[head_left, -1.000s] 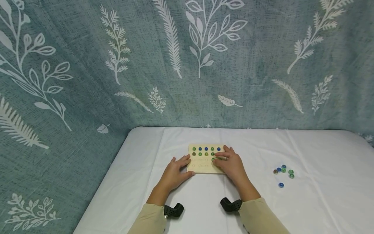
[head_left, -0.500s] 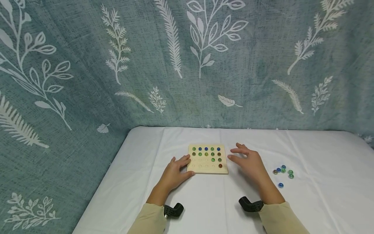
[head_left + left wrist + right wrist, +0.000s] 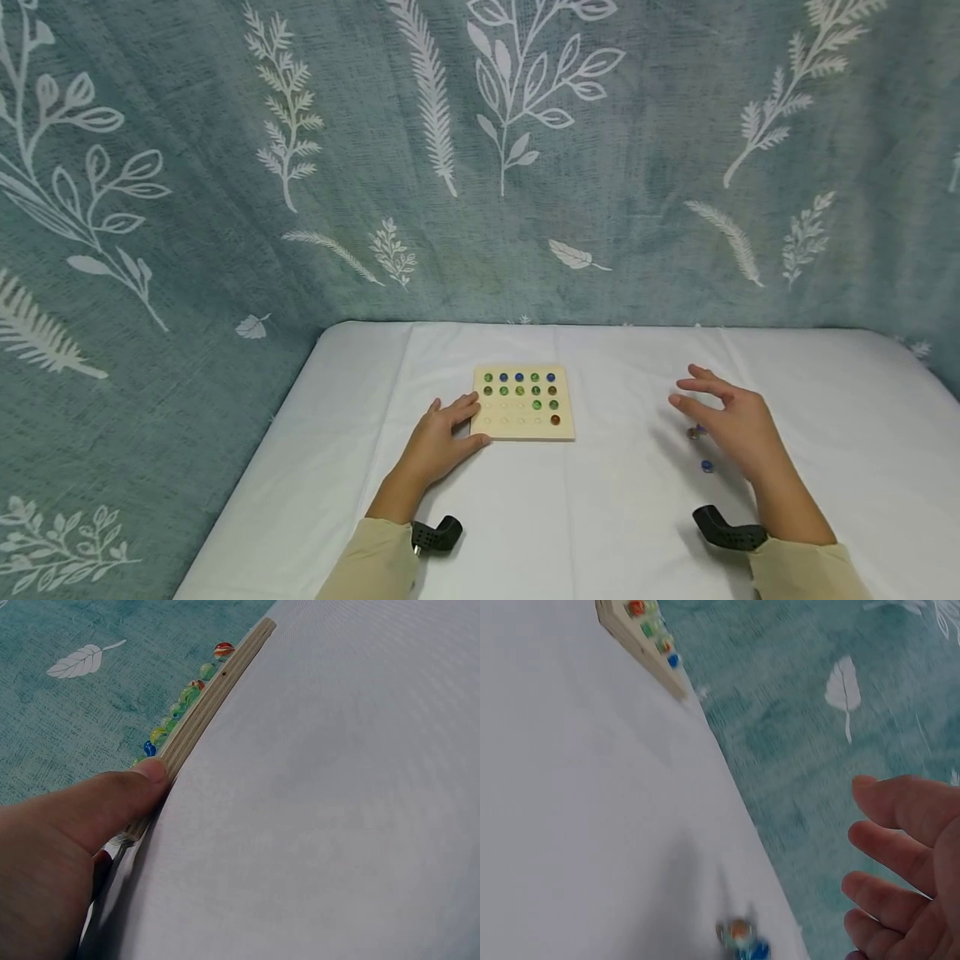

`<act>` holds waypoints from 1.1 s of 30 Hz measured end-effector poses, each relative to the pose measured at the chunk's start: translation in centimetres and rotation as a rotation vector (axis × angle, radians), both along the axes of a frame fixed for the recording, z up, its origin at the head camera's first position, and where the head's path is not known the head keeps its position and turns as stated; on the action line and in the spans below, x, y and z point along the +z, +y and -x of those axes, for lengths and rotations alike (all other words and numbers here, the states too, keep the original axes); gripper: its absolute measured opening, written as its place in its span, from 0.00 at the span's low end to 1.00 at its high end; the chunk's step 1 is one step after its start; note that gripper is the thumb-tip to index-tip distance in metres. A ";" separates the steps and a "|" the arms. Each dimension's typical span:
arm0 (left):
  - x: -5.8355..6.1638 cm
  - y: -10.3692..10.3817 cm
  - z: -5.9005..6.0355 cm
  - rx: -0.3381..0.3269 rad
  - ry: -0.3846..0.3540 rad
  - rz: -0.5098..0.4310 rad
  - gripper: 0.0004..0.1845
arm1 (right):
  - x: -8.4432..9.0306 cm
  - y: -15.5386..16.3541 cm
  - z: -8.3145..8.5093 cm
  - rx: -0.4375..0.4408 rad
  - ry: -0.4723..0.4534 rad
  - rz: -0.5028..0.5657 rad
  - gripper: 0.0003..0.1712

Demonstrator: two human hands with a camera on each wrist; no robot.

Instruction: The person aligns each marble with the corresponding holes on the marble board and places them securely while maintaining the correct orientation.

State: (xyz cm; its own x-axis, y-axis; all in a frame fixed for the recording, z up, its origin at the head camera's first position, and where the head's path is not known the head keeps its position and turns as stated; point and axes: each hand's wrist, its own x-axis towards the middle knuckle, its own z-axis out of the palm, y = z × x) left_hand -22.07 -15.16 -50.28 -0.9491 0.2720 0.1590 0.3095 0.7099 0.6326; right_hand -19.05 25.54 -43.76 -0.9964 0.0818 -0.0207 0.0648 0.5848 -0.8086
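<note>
A pale wooden board [image 3: 522,404] with rows of round hollows lies on the white cloth, glass marbles seated in many of them. My left hand [image 3: 441,442] holds it at the near left corner, fingers on the left side and thumb [image 3: 150,771] against the front edge. The marbles [image 3: 184,697] stand above the board's top in the left wrist view. Over the loose marbles [image 3: 744,941] to the right hovers my right hand [image 3: 731,425], thumb and fingers apart, holding nothing. It hides most of that group; a blue marble [image 3: 707,467] shows nearer me.
White cloth [image 3: 600,517] covers the table, lightly creased. Behind it hangs a teal curtain [image 3: 645,275] with white leaf prints. A black wrist mount [image 3: 727,529] sits on each forearm, by the beige sleeves.
My right hand has left the board and moved right to the loose marbles, uncovering the board's right-hand column. My left hand stays at the board's corner. The head view has shifted slightly.
</note>
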 end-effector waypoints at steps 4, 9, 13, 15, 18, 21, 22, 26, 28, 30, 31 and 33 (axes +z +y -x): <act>0.0 0.0 0.0 -0.004 0.000 -0.008 0.33 | -0.6 1.9 -0.1 -0.039 -0.019 -0.027 0.40; 0.0 0.0 0.0 0.000 0.001 -0.010 0.33 | -2.1 3.4 0.1 -0.028 -0.046 -0.026 0.38; 0.0 0.0 0.0 -0.004 0.004 -0.011 0.33 | -3.3 4.0 0.2 -0.011 -0.064 0.017 0.38; 0.0 0.0 0.0 -0.006 0.006 -0.012 0.34 | -3.7 4.2 0.2 -0.004 -0.068 0.030 0.39; 0.0 0.1 0.0 -0.005 0.005 -0.014 0.34 | -4.0 4.5 0.2 0.016 -0.071 0.039 0.39; 0.0 0.1 0.0 -0.004 0.005 -0.011 0.34 | -4.0 4.5 0.3 0.042 -0.081 0.036 0.39; 0.0 0.1 0.0 -0.005 0.004 -0.011 0.33 | -4.0 4.6 0.3 0.052 -0.081 0.033 0.39; 0.0 0.0 -0.1 -0.007 0.001 -0.007 0.33 | -4.1 4.5 0.3 0.082 -0.087 0.001 0.37; 0.0 0.0 -0.1 -0.007 -0.001 -0.010 0.33 | -4.1 4.4 0.4 0.097 -0.080 -0.023 0.34; 0.1 0.0 -0.1 -0.006 -0.003 -0.011 0.33 | -4.1 4.3 0.4 0.108 -0.065 -0.057 0.30; 0.1 0.0 -0.1 -0.006 -0.003 -0.012 0.33 | -4.2 4.3 0.4 0.113 -0.056 -0.071 0.28; 0.1 0.0 0.0 -0.006 -0.003 -0.012 0.33 | -4.2 4.1 0.4 0.121 -0.034 -0.099 0.25</act>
